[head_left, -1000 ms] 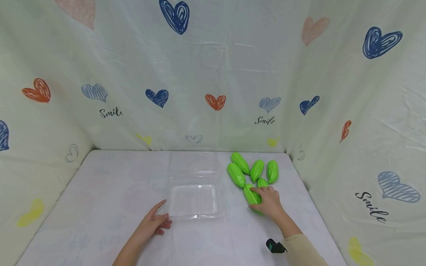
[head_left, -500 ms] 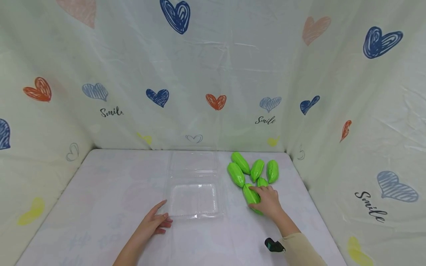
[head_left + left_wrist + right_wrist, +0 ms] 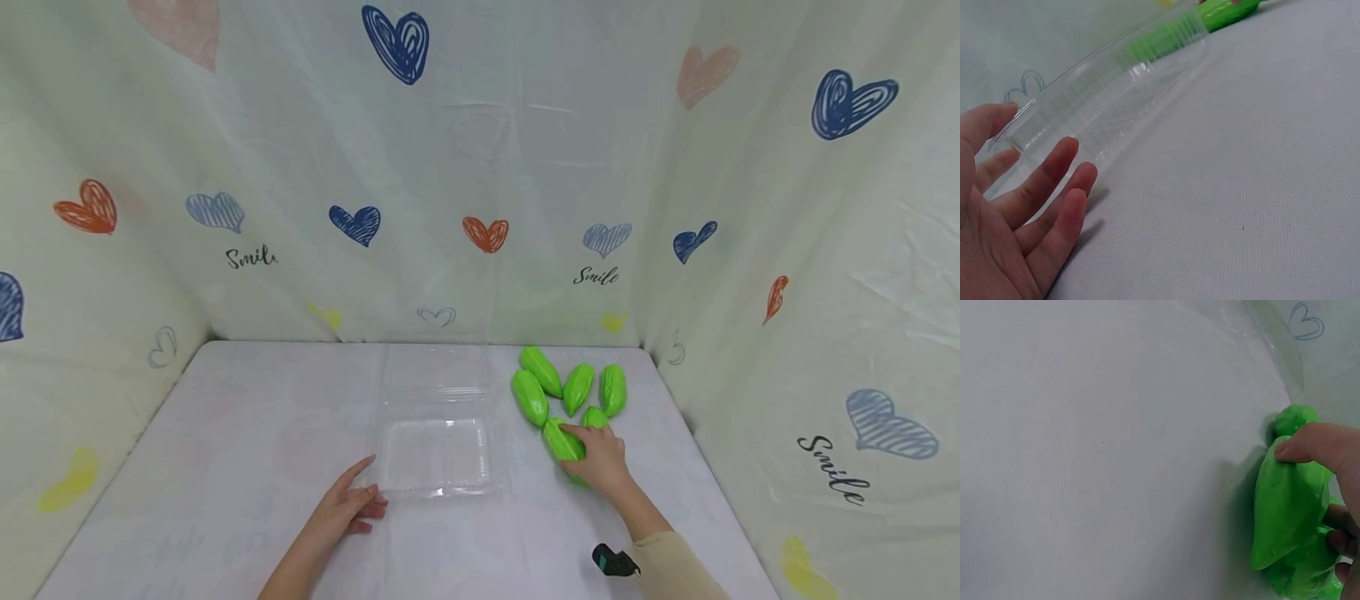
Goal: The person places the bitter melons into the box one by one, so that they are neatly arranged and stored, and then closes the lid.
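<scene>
My right hand (image 3: 606, 460) grips a bright green, ridged vegetable with pointed ends (image 3: 560, 442), perhaps a bitter melon. In the right wrist view the thumb lies along this green vegetable (image 3: 1285, 500), fingers on its far side. It seems to be still at table level. My left hand (image 3: 343, 510) is spread beside the near left corner of a clear plastic clamshell box (image 3: 442, 492), its lid laid back. In the left wrist view the fingers are loosely extended by the box wall (image 3: 1116, 94); whether they touch it is hard to tell.
Several similar green vegetables (image 3: 531, 398) lie in a cluster behind the right hand. A small black device (image 3: 613, 560) is near the right sleeve (image 3: 675, 567). Heart-printed cloth walls (image 3: 480, 167) enclose the white table (image 3: 247, 433) at back and sides.
The right hand and its green vegetable have shifted very slightly left, and more of the small vegetable behind shows. The left hand stays by the box; the head view tilts slightly.
</scene>
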A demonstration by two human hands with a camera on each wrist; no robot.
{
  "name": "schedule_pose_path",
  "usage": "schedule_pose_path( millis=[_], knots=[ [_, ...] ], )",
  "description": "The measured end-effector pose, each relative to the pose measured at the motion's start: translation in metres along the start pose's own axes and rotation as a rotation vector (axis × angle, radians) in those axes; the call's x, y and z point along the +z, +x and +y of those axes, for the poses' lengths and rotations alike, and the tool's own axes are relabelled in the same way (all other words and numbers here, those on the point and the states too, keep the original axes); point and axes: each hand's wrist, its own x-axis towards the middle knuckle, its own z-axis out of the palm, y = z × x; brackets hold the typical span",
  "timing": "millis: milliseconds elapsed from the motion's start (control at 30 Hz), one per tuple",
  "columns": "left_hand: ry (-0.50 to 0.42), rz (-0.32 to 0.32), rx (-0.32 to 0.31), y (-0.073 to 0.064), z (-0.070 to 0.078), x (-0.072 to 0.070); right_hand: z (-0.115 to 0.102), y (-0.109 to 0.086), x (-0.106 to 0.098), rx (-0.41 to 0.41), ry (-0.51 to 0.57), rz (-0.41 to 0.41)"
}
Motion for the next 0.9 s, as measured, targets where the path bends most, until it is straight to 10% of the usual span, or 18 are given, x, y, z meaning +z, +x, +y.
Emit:
schedule_pose_path(
  millis=[900],
  knots=[
    [0.004, 0.0, -0.001, 0.001, -0.002, 0.0, -0.027, -0.007, -0.003, 0.017, 0.647, 0.033]
  ],
)
